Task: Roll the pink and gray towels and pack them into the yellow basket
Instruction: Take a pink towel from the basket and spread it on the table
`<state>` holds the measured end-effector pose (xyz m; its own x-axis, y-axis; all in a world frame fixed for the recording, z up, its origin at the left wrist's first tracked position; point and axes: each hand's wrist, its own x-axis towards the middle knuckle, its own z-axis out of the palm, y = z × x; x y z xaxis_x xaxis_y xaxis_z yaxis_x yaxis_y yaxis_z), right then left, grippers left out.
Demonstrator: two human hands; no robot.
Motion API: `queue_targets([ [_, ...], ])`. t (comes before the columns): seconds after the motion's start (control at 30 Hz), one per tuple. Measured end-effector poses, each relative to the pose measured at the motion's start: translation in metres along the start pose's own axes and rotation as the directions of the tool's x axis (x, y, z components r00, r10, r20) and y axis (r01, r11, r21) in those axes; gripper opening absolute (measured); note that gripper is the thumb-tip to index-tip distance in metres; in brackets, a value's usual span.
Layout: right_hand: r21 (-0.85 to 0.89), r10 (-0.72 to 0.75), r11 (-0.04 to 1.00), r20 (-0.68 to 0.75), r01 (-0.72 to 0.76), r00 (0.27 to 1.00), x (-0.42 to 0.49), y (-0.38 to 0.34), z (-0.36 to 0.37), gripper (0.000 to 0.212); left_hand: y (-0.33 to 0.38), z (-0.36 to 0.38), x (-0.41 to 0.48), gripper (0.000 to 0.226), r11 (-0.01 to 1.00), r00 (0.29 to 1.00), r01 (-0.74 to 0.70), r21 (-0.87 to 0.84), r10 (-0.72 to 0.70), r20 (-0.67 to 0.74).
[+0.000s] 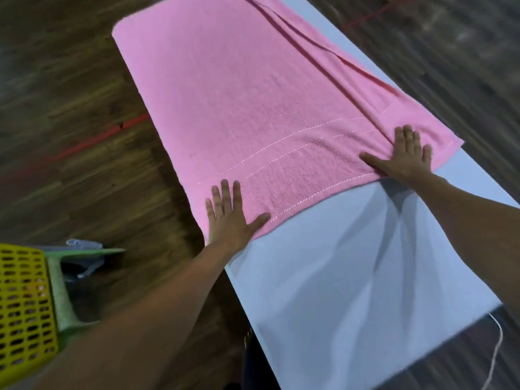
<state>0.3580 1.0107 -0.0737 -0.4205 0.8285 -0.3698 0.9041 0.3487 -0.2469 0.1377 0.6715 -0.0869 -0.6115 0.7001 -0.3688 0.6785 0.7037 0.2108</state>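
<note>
A large pink towel (247,88) lies spread flat along the white table (351,263), folded lengthwise with a fold line running down its right side. My left hand (229,213) presses flat on the towel's near left corner, fingers straight. My right hand (405,154) presses flat on the near right corner, fingers spread. The yellow basket (24,305) with a slotted wall stands on the floor at the lower left. A bit of gray cloth (81,244) shows beyond the basket, mostly hidden.
A green plastic stool or frame (63,294) stands against the basket. The wooden floor (70,108) with red tape lines surrounds the table. A thin white cord (498,350) hangs off the table's near right corner.
</note>
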Motion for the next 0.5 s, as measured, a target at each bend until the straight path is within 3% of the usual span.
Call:
queue_targets([
  [0.5, -0.026, -0.047, 0.998, 0.039, 0.048, 0.998, -0.128, 0.143, 0.006, 0.114, 0.09, 0.085, -0.159, 0.107, 0.998, 0.998, 0.062, -0.032, -0.063, -0.01],
])
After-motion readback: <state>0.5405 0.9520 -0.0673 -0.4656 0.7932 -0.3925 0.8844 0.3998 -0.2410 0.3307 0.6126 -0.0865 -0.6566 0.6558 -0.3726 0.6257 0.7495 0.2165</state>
